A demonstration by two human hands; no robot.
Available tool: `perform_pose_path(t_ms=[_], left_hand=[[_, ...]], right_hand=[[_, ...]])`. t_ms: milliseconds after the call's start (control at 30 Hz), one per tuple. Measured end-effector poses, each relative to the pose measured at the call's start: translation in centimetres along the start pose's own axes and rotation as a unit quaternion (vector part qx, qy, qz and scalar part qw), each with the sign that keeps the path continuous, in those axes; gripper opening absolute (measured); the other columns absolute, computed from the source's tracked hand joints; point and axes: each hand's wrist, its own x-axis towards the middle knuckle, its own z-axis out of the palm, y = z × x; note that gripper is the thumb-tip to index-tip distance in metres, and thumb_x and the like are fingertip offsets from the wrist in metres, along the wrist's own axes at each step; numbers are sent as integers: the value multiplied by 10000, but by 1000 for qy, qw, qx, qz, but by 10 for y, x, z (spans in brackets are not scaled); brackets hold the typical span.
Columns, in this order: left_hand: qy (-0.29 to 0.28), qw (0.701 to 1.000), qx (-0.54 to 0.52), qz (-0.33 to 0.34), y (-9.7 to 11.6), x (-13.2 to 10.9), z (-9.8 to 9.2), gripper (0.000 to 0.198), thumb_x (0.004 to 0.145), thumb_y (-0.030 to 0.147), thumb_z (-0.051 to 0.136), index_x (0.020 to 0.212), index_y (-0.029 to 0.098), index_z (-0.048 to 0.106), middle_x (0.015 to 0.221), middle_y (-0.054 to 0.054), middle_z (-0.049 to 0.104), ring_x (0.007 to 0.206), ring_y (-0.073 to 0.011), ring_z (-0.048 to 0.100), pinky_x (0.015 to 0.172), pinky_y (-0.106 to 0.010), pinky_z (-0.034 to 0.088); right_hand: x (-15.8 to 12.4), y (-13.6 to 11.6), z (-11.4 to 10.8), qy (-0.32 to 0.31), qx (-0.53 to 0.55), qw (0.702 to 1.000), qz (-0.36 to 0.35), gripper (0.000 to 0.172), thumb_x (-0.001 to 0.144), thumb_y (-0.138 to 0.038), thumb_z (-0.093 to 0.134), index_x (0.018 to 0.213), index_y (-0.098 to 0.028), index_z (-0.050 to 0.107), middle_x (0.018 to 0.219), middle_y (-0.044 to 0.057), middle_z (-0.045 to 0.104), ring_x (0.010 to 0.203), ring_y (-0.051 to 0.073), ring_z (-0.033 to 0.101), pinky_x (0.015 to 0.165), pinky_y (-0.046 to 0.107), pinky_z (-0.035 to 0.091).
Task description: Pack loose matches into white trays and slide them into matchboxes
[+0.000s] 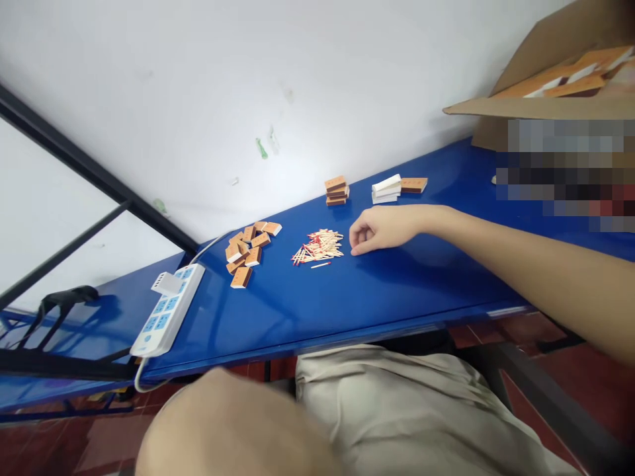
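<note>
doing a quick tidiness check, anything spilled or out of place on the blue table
Possibly: the heap of matches lies loose on the blue table, outside any box, with a single match slightly apart in front. The matchboxes by the power strip are jumbled at mixed angles, unlike the matchbox stack by the wall.

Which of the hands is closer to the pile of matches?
Right. The right hand is just to the right of the pile of matches, with a small gap between. No left hand can be made out near it.
</note>
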Motion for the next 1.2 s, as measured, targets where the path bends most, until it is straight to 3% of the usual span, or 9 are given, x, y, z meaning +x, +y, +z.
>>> perform_pose_path(t_ms=[67, 133, 167, 267, 367, 400, 500, 667, 1200], left_hand=[[14, 998, -55, -27, -40, 14, -6, 286, 868, 585, 576, 1095, 438, 671, 980, -12, 723, 886, -193, 688, 600, -302, 568], [50, 964, -209, -157, -86, 27, -2, 274, 934, 479, 528, 1045, 288, 690, 987, -32, 734, 836, -169, 685, 707, -291, 561], [99, 938, -232, -240, -108, 32, 4, 262, 937, 441, 527, 990, 245, 691, 958, -38, 737, 810, -171, 677, 717, -300, 546], [235, 868, -176, -400, -170, 42, 35, 269, 902, 431, 562, 921, 191, 683, 884, -45, 734, 718, -167, 636, 675, -306, 494], [356, 792, -161, -468, -209, 43, 70, 293, 891, 439, 568, 919, 162, 660, 857, -51, 724, 676, -144, 612, 653, -284, 477], [369, 784, -158, -473, -216, 41, 79, 301, 882, 447, 579, 908, 159, 659, 837, -50, 718, 670, -142, 607, 649, -281, 473], [376, 775, -151, -485, -226, 32, 96, 318, 872, 465, 584, 912, 160, 667, 816, -49, 707, 662, -143, 593, 644, -280, 466], [338, 768, -165, -518, -230, 27, 104, 239, 868, 369, 582, 933, 161, 679, 821, -50, 697, 686, -160, 587, 678, -303, 460], [269, 809, -223, -474, -227, 27, 107, 283, 866, 360, 574, 1075, 173, 614, 799, -15, 643, 684, -155, 577, 658, -293, 442]], right_hand=[[1, 1, 1, 2, 5, 1000, 5, 436, 744, -602, 634, 876, -200, 741, 822, 54, 751, 731, 200, 666, 644, 300, 439], [2, 2, 1, 7, 7, 1000, 14, 443, 737, -611, 636, 871, -202, 740, 830, 56, 752, 732, 203, 667, 641, 301, 441], [2, 1, 1, 8, 8, 1000, 17, 441, 736, -610, 636, 871, -204, 740, 830, 55, 753, 731, 203, 666, 642, 301, 443], [1, -1, -1, 0, 21, 1000, 22, 422, 732, -600, 641, 870, -213, 736, 807, 42, 751, 727, 199, 668, 650, 300, 451], [0, -4, -3, -9, 33, 999, 32, 400, 729, -578, 651, 866, -210, 727, 791, 35, 748, 726, 192, 671, 653, 290, 454], [-1, -4, -3, -9, 33, 999, 35, 395, 729, -572, 653, 865, -208, 725, 791, 35, 748, 723, 189, 670, 649, 286, 452], [-1, -3, -3, 0, 17, 999, 35, 400, 731, -576, 651, 865, -208, 731, 787, 36, 747, 707, 183, 663, 640, 283, 439], [0, 2, 0, 10, -11, 999, 30, 447, 725, -630, 649, 854, -212, 742, 762, 34, 742, 688, 180, 649, 631, 286, 421], [-1, 0, -1, 11, -24, 999, 20, 416, 736, -589, 647, 878, -206, 726, 841, 41, 756, 742, 186, 670, 648, 278, 437]])
